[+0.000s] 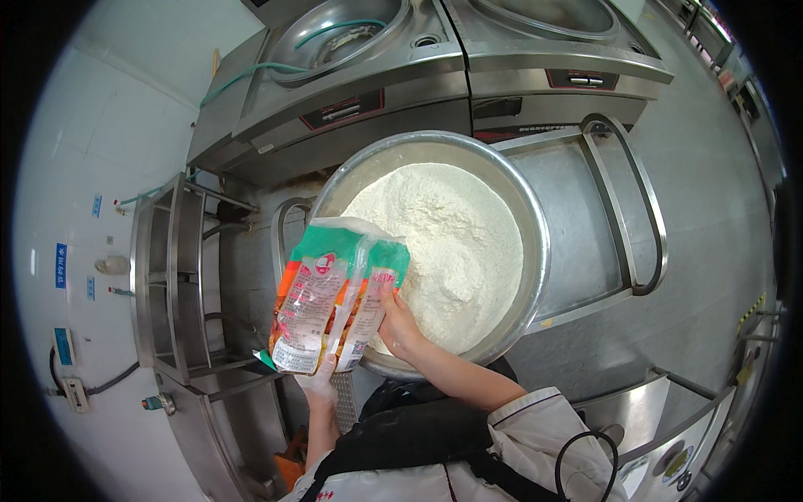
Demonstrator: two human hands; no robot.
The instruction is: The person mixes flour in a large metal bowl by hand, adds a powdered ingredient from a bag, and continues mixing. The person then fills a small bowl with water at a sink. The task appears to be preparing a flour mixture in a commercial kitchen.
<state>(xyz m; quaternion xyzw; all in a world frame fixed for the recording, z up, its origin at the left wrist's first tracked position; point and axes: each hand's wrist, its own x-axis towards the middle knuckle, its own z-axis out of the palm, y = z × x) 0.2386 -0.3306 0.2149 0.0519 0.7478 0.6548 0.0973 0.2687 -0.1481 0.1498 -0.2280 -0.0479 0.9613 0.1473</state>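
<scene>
A printed plastic bag (313,301), green at the top with orange and white below, is tilted over the left rim of a large round metal basin. My left hand (319,379), dusted with white powder, supports its lower end. My right hand (398,323) grips its right side, thumb on the printed face. White powder that looks like flour (439,251) fills much of the basin (536,219), its surface uneven with a low mound. The bag's top end lies over the powder; whether anything is coming out cannot be seen.
The basin stands on a metal cart with a curved handle (655,251). Beyond it are stainless steel cooking ranges with large woks (339,37), one holding a green hose. A metal rack (179,276) stands by the tiled wall at left. Steel equipment (665,414) is at lower right.
</scene>
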